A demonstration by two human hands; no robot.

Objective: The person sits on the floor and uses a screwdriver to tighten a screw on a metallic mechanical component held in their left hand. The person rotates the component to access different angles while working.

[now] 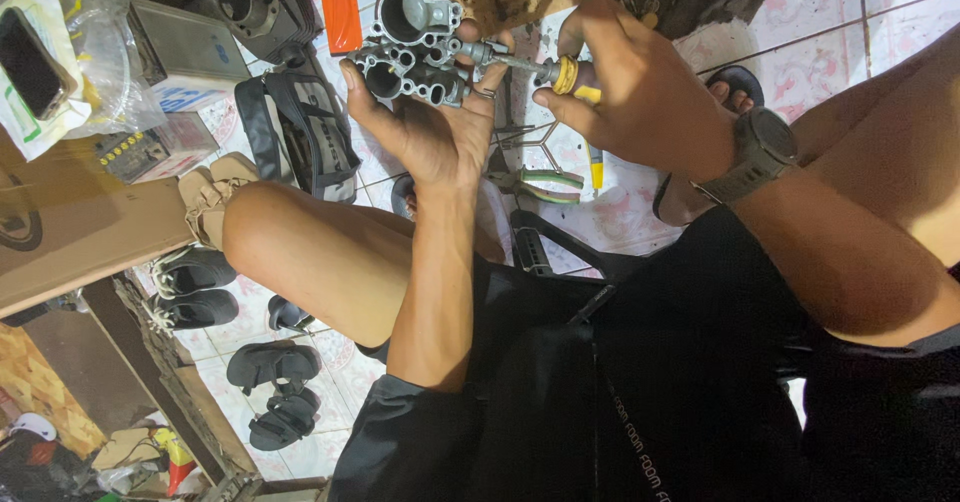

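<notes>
My left hand (432, 127) holds up a grey cast-metal carburetor body (412, 47) with round bores, palm toward me, a ring on one finger. My right hand (640, 87), with a grey watch on the wrist, grips a screwdriver with a yellow handle (568, 77). Its metal shaft points left into the side of the metal body. Both hands are raised above my knees and the tiled floor.
Green-handled pliers (545, 184) and another yellow-handled tool (596, 167) lie on the tiled floor below the hands. A cardboard box (80, 222), a phone in a plastic bag (35, 62), a black bag (300, 127), engine parts (250, 2) and several sandals (270, 382) lie to the left.
</notes>
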